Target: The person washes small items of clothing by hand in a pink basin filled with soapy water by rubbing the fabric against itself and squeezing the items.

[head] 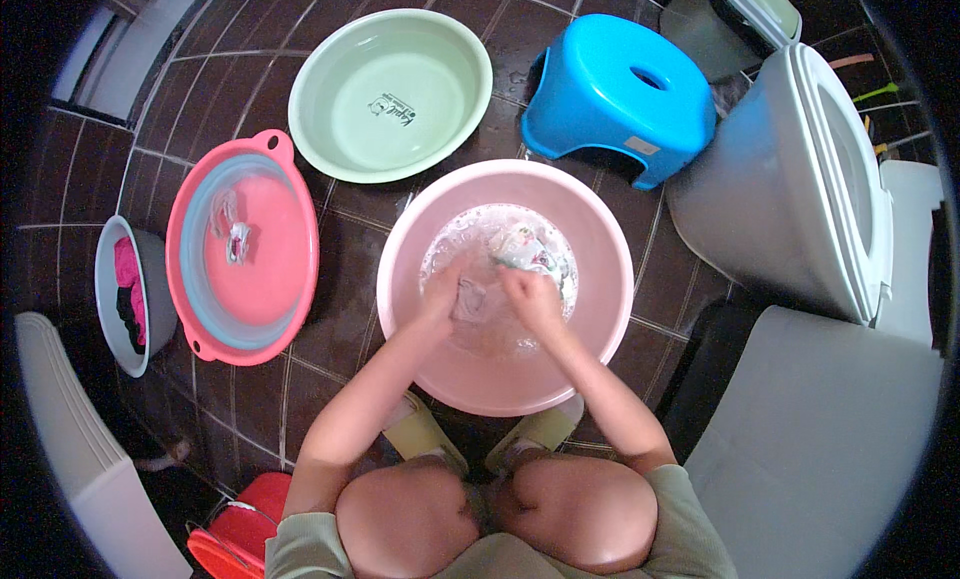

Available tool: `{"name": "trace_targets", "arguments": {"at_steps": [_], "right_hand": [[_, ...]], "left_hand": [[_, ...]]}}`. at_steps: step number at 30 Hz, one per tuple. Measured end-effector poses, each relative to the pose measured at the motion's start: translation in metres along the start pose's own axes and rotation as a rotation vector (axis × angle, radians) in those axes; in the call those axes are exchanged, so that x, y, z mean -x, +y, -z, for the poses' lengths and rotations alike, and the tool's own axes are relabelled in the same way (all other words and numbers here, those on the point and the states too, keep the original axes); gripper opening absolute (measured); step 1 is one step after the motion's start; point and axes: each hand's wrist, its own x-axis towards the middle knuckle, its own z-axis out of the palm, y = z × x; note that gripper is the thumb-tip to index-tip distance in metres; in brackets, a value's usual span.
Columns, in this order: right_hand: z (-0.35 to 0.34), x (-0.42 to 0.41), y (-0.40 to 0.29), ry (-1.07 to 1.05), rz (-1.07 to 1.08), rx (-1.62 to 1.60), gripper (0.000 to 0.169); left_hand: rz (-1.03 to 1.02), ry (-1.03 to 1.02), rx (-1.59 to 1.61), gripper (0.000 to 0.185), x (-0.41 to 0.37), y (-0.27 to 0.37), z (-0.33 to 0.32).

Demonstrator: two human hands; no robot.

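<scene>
A round pink plastic basin [504, 400] of cloudy, soapy water stands between my feet, with both my hands in it. My left hand [442, 290] is at the left of the water, shut on a small pale cloth [471, 300], its fingers blurred and partly under the surface. Across from it, my right hand [532, 295] has its fingers curled; whether any cloth is inside them is hidden. Just beyond the right hand, a white cloth with a coloured print [525, 243] floats among suds.
Around the basin are a pale green basin of water [420, 140], a pink collapsible basin [259, 279] with small white items, a blue step stool [630, 91] and a toilet [765, 174]. At left, a grey basin [159, 294] holds pink and black clothing; a red bucket [244, 530] stands lower left.
</scene>
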Motion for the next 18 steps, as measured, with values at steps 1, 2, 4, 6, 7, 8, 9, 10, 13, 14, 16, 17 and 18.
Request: {"name": "trace_targets", "arguments": {"at_steps": [1, 2, 4, 6, 7, 8, 9, 10, 13, 14, 16, 17, 18], "right_hand": [[0.013, -0.001, 0.006, -0.014, -0.048, 0.022, 0.026], [0.019, -0.001, 0.010, -0.029, -0.095, 0.044, 0.026], [0.021, 0.006, 0.019, -0.076, -0.054, 0.114, 0.023], [0.013, 0.014, 0.029, 0.003, 0.084, 0.267, 0.018], [0.007, 0.016, 0.032, 0.028, 0.163, 0.330, 0.018], [0.001, 0.016, 0.034, 0.052, 0.242, 0.392, 0.019], [-0.005, 0.019, 0.033, 0.077, 0.320, 0.455, 0.021], [-0.011, 0.025, 0.026, 0.049, 0.340, 0.487, 0.026], [-0.044, 0.035, 0.049, -0.067, 0.294, 0.641, 0.022], [-0.049, 0.040, 0.061, -0.155, 0.280, 0.684, 0.022], [-0.054, 0.048, 0.069, -0.343, 0.263, 0.758, 0.022], [-0.055, 0.049, 0.075, -0.474, 0.239, 0.770, 0.021], [-0.046, 0.046, 0.064, -0.612, 0.213, 0.780, 0.019]], "left_hand": [[-0.164, 0.026, -0.329, 0.033, -0.004, 0.005, 0.015], [-0.328, 0.050, -0.659, 0.034, -0.010, 0.012, 0.032], [-0.414, 0.145, -1.287, 0.039, 0.014, 0.028, 0.019], [-0.675, 0.211, -1.559, 0.039, 0.021, 0.016, 0.012], [-0.809, 0.254, -1.691, 0.040, 0.025, 0.011, 0.011], [-0.785, 0.176, -1.755, 0.041, 0.024, 0.005, 0.010], [-0.758, 0.093, -1.816, 0.042, 0.021, -0.001, 0.011], [-0.730, 0.010, -1.875, 0.044, 0.019, -0.007, 0.013], [-0.605, -0.120, -1.892, 0.044, 0.027, -0.028, 0.018], [-0.593, -0.204, -1.964, 0.040, 0.021, -0.036, 0.023], [-0.551, -0.363, -2.104, 0.034, 0.014, -0.044, 0.031], [-0.455, -0.421, -2.117, 0.033, 0.012, -0.048, 0.036], [-0.352, -0.480, -2.122, 0.032, 0.019, -0.043, 0.030]]}}
